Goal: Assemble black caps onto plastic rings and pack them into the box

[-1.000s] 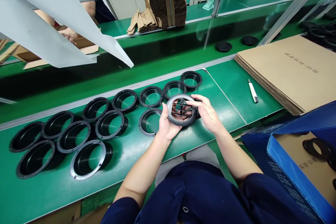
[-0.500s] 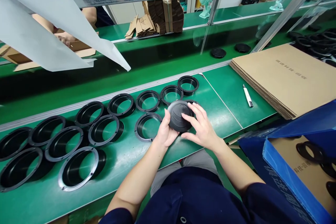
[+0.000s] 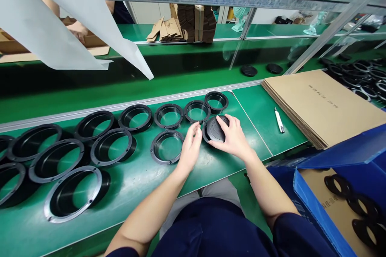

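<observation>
My right hand (image 3: 234, 139) grips a black round cap (image 3: 216, 129) from its right side, thumb at the near edge and fingers over the far edge. The cap sits tilted at the mouth of a black flanged ring (image 3: 204, 133); whether it is seated there, I cannot tell. Just left of that ring, my left hand (image 3: 189, 148) is open with fingers stretched upward, holding nothing. Beside it stands another black flanged ring (image 3: 153, 151), green table showing through its opening. Farther left, several similar rings (image 3: 99, 176) stand in rows.
A white utility knife (image 3: 279, 120) lies right of the hands, near a cardboard stack (image 3: 325, 100). A blue bin (image 3: 310, 204) with black rings is at lower right. Paper sheets (image 3: 120, 48) hang at upper left. Beyond the rail (image 3: 169, 99), a person's hand (image 3: 79, 31) shows over a carton.
My right hand has brought the cap down and slightly right onto the ring. My left hand has let go of the cap and moved left. The view has shifted.
</observation>
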Action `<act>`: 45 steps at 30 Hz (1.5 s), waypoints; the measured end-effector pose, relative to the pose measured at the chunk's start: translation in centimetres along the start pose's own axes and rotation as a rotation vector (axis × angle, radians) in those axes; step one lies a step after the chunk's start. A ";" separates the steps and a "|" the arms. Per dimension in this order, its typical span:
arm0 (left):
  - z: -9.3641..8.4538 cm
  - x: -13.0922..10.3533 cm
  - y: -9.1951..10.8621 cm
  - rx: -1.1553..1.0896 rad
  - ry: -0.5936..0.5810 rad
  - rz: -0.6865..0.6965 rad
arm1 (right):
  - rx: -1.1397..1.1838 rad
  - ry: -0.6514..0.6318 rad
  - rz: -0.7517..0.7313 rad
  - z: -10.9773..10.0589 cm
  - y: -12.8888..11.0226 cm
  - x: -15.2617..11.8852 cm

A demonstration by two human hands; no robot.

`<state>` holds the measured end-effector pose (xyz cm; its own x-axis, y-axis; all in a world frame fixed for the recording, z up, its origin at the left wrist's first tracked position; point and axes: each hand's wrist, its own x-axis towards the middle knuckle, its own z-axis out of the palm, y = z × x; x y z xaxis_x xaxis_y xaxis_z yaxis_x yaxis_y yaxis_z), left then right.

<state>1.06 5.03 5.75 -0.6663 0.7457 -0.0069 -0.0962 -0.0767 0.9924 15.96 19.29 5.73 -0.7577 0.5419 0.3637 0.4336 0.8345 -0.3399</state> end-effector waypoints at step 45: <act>1.7 -0.4 -4.0 0.199 -0.219 -0.062 | 0.015 -0.008 0.165 1.7 0.3 -2.5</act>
<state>2.99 6.18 1.97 -0.4861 0.8716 -0.0633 0.0292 0.0886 0.9956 17.14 18.01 3.31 -0.6804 0.6709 0.2950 0.5453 0.7323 -0.4079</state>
